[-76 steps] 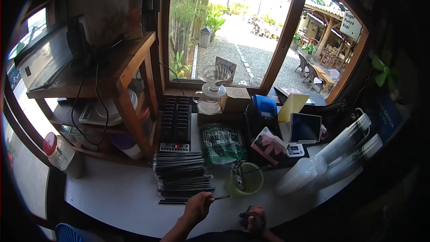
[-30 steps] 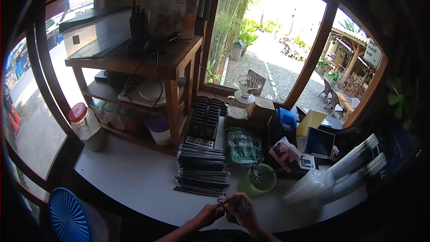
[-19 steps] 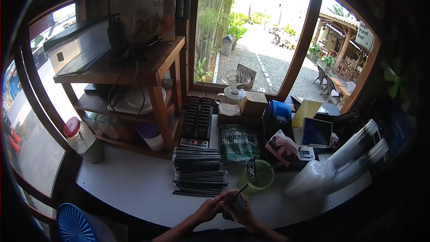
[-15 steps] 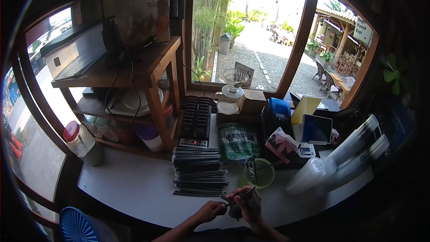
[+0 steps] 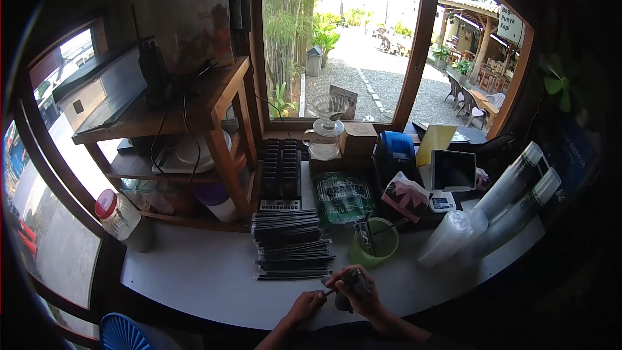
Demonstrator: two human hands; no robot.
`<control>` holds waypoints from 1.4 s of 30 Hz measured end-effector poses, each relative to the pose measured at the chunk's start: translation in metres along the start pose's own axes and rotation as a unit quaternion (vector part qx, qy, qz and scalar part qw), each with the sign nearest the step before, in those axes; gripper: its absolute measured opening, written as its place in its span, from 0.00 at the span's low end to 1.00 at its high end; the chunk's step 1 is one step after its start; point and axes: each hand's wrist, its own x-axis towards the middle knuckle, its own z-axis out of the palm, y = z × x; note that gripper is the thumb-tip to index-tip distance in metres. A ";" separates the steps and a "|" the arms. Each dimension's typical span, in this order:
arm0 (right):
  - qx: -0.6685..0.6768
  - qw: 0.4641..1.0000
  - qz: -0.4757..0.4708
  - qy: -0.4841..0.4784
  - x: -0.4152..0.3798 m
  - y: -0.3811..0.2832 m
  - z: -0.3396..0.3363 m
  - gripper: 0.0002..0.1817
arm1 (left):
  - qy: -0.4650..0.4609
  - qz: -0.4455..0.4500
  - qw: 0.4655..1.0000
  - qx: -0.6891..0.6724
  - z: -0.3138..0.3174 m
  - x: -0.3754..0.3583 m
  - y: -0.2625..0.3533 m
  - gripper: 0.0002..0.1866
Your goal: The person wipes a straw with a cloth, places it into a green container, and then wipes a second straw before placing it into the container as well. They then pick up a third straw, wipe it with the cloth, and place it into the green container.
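At the front edge of the pale counter (image 5: 201, 285), my right hand (image 5: 364, 298) is wrapped round a dark grey object (image 5: 353, 285), too dim to identify. Beside it, my left hand (image 5: 304, 307) has its fingers closed on a thin dark rod (image 5: 328, 293) that reaches toward this object. Just beyond the hands stands a green tub (image 5: 381, 249) with dark slim packets in it. A stack of flat dark packets (image 5: 288, 236) lies to the left of the tub.
Behind are a green-and-black bag (image 5: 343, 199), a black rack (image 5: 281, 172), and a glass dripper (image 5: 329, 109) on its server. Clear cup stacks (image 5: 447, 240) and a tablet (image 5: 453, 170) are on the right. A wooden shelf (image 5: 227, 123) and red-lidded jar (image 5: 116, 214) stand left.
The camera view has shifted slightly, so the hands appear a little further right in the frame. Both hands keep their grips, with the dark object at a slightly different tilt.
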 end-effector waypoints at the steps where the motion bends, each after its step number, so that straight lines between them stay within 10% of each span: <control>1: -0.013 1.000 -0.024 0.002 0.001 -0.008 0.004 0.10 | 0.008 0.023 1.000 -0.004 0.000 -0.001 0.004 0.25; 7: -0.099 0.994 -0.021 -0.036 -0.005 0.007 0.010 0.12 | 0.056 0.060 0.996 0.041 0.004 -0.005 0.007 0.22; 10: -0.149 0.975 0.130 -0.099 -0.002 0.040 -0.015 0.13 | 0.085 0.072 0.994 0.018 0.008 -0.006 0.006 0.19; 17: -0.034 0.997 -0.073 -0.021 0.011 -0.023 -0.005 0.13 | 0.079 0.064 0.994 0.049 0.008 0.000 0.018 0.17; 22: -0.117 0.992 0.048 -0.001 -0.003 0.027 -0.026 0.11 | 0.163 0.181 0.968 -0.052 0.030 0.000 0.027 0.15; 27: -0.065 0.993 0.082 0.052 -0.013 0.024 -0.028 0.13 | 0.057 0.128 0.989 -0.054 0.022 -0.005 0.045 0.09; 34: -0.136 0.977 -0.147 0.067 0.004 -0.001 -0.033 0.23 | -0.004 0.083 0.996 -0.044 0.009 -0.002 0.060 0.16; 38: -0.131 0.990 0.055 -0.026 -0.012 0.041 -0.028 0.26 | -0.004 0.082 0.993 -0.090 0.004 0.005 0.044 0.16; 42: -0.160 0.985 0.015 -0.066 -0.013 0.076 -0.040 0.25 | 0.023 0.107 0.986 -0.128 0.005 0.009 0.036 0.17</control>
